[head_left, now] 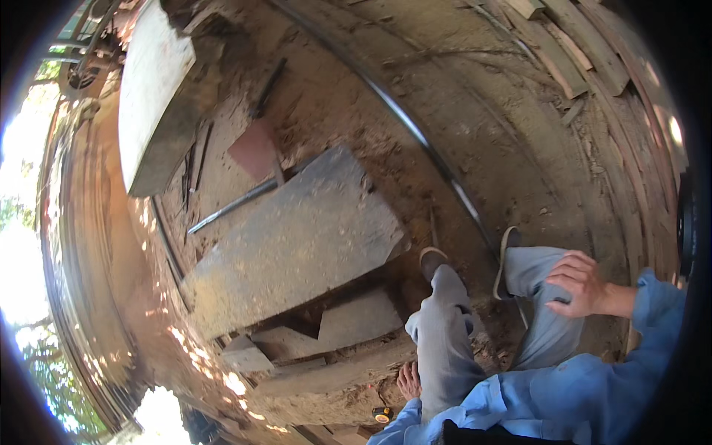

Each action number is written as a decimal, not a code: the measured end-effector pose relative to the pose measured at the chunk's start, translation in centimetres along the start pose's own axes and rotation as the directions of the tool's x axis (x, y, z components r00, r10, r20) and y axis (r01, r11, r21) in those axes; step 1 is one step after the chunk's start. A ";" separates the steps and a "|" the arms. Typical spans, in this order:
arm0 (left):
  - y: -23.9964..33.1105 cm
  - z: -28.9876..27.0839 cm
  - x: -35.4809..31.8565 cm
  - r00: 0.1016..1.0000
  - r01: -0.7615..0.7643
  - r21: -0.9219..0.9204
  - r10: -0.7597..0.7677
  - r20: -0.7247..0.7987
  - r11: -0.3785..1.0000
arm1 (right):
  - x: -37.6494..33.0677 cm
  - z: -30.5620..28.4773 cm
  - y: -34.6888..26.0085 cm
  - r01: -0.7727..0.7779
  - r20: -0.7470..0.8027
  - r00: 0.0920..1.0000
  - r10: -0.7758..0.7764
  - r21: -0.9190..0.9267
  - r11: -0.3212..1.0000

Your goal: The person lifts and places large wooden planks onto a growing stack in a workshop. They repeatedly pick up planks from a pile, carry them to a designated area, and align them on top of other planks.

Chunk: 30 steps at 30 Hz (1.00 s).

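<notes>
My right hand [577, 284] rests on my bent right knee, its fingers draped over the grey trousers [541, 271] and nothing in its grasp. Low beside my left thigh, my left hand [409, 380] lies with fingers apart on a dusty wooden beam [363, 363]. A small yellow and black tape measure [382, 414] sits just below that hand, not touching it. To the left of my legs is a large, flat, dust-covered slab [297, 241], and I cannot tell whether it is wood or stone.
A shiny metal pipe [419, 133] runs across the dirt floor towards my feet. Beyond the slab lie a reddish flat piece [254, 148] and a metal bar [236, 211]. A pale block [152, 96] stands far left. Planks [552, 55] are stacked at the far right.
</notes>
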<state>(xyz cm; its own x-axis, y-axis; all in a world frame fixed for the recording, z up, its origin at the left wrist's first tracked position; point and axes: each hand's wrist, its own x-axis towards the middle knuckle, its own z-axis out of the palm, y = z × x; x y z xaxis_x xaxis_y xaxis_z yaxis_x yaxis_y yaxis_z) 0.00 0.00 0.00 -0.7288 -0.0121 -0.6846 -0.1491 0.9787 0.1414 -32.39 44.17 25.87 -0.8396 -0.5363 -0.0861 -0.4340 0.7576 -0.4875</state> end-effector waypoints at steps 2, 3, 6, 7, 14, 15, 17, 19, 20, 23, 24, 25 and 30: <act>1.0 -3.5 -0.4 1.000 -0.001 -0.100 -0.002 -0.031 0.995 | 1.7 -0.1 1.5 -0.013 0.065 0.998 0.006 0.110 0.994; 2.4 -5.0 0.2 0.998 -0.002 -0.161 -0.007 -0.056 0.987 | 2.3 -0.6 2.3 -0.043 0.111 0.993 0.027 0.139 0.989; 5.7 -10.4 3.1 0.994 0.023 0.113 -0.035 0.107 0.993 | 3.6 -0.9 2.9 -0.191 0.197 0.967 0.162 0.140 0.972; 7.4 -12.4 3.7 0.994 0.102 -0.094 -0.099 0.039 0.990 | 3.9 -1.0 2.6 -0.248 0.157 0.960 0.234 0.079 0.965; 12.4 -30.3 -0.7 0.959 0.260 -0.359 -0.195 0.207 0.896 | 4.2 -5.9 -4.3 -0.686 0.498 0.532 0.685 -0.221 0.694; 12.3 -32.6 -1.0 0.945 0.320 -0.451 -0.249 0.210 0.833 | 4.8 -7.6 -4.4 -0.651 0.542 0.555 0.631 -0.189 0.735; 11.9 -36.8 -1.2 0.942 0.332 -0.553 -0.295 0.158 0.764 | 6.4 -10.9 -4.4 -0.601 0.650 0.535 0.540 -0.158 0.784; 10.8 -41.3 1.3 0.943 0.332 -0.520 -0.299 0.149 0.787 | 8.1 -13.4 -3.6 -0.630 0.511 0.680 0.525 0.043 0.775; 10.1 -42.8 1.3 0.937 0.349 -0.494 -0.308 0.166 0.796 | 8.7 -14.4 -3.2 -0.635 0.446 0.723 0.528 0.128 0.762; 9.2 -48.0 3.2 0.891 0.391 -0.624 -0.449 0.071 0.677 | 12.2 -16.6 -1.4 -0.677 0.307 0.735 0.605 0.290 0.676; 9.3 -49.3 4.4 0.890 0.386 -0.644 -0.450 0.071 0.661 | 12.6 -17.1 -1.0 -0.709 0.271 0.705 0.656 0.315 0.631; 9.4 -50.3 5.5 0.884 0.398 -0.652 -0.461 0.083 0.645 | 13.1 -17.4 -0.3 -0.689 0.207 0.708 0.675 0.413 0.596; 11.5 -54.0 13.7 0.843 0.537 -0.640 -0.387 0.374 0.550 | 15.2 -18.4 7.0 -0.756 0.242 0.585 0.774 0.509 0.412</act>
<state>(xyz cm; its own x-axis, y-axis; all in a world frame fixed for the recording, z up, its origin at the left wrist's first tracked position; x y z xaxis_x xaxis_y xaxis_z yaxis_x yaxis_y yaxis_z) -47.77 -0.03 30.81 -0.3064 -0.3120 -0.8993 -0.9008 0.4004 0.1680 -54.22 48.16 37.12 -0.7482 0.1829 -0.6378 0.6221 0.5278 -0.5784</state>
